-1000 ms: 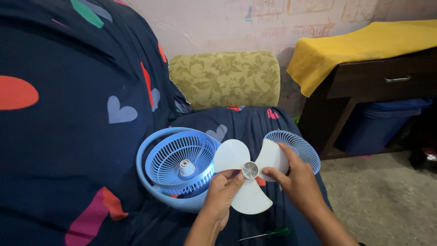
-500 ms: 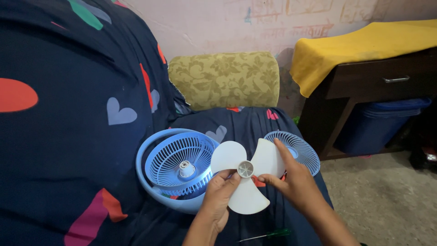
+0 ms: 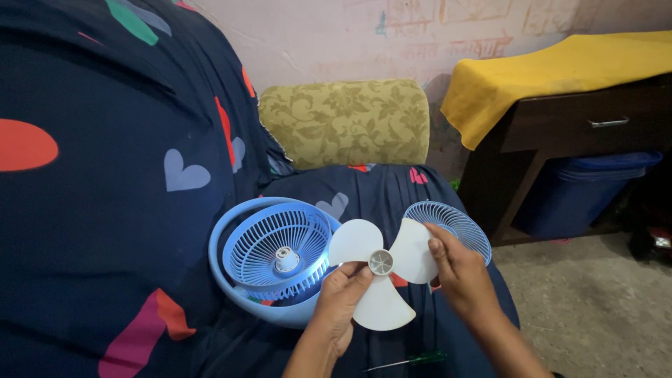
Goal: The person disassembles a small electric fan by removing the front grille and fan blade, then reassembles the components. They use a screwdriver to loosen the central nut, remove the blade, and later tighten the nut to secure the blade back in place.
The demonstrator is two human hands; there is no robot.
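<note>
A sofa draped in a dark blue cover with hearts [image 3: 105,210] filled the view, an olive patterned cushion [image 3: 346,122] at its arm. On the seat lay the blue fan housing [image 3: 269,259] with its rear grille, and just to the right the loose blue front grille [image 3: 451,224]. You held the white three-blade fan propeller [image 3: 381,269] above the seat between them: your left hand [image 3: 339,304] pinched the lower blade near the hub, your right hand [image 3: 458,276] gripped the right blade. A green-handled screwdriver [image 3: 413,360] lay below.
</note>
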